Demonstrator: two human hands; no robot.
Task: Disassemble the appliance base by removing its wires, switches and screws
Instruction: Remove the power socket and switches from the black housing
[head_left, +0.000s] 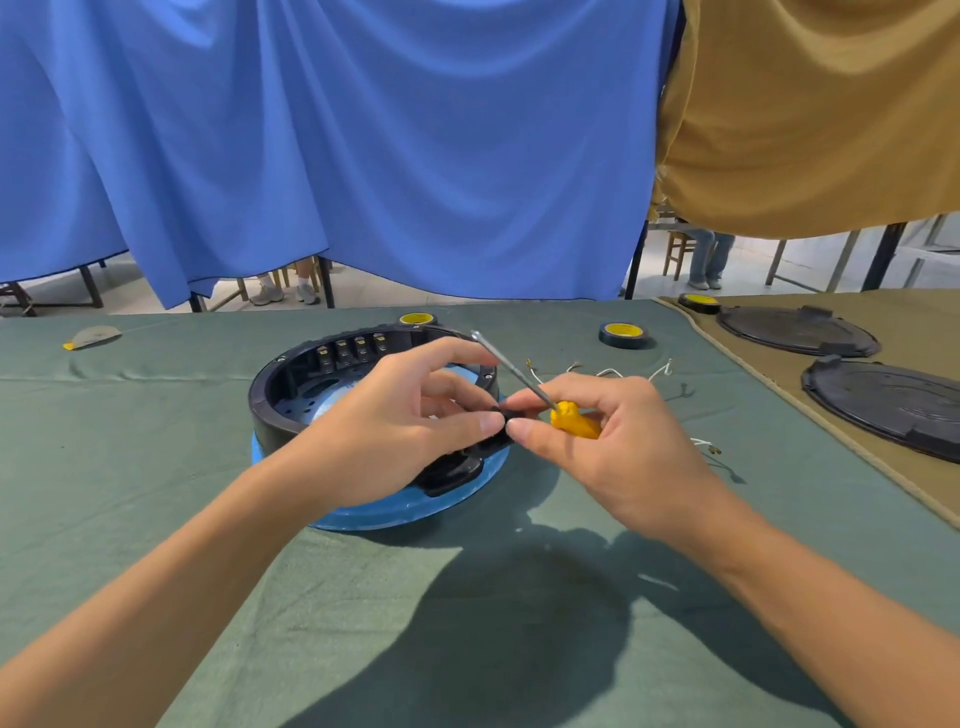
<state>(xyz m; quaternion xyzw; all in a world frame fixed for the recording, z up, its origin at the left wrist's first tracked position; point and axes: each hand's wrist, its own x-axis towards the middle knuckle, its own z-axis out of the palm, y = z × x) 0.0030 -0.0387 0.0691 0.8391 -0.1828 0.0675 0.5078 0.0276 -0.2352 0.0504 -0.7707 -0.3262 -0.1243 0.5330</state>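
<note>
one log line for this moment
left hand: pinches small black part | right hand: holds screwdriver | base: on green cloth | wires: loose beside base

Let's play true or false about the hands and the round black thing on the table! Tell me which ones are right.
1. The right hand holds a screwdriver with a yellow handle. True.
2. The cloth under the appliance base is red. False: it is green.
3. Loose white wires lie on the cloth to the right of the base. True.
4. The left hand lies flat on the table. False: its fingertips pinch a small black part.
</note>
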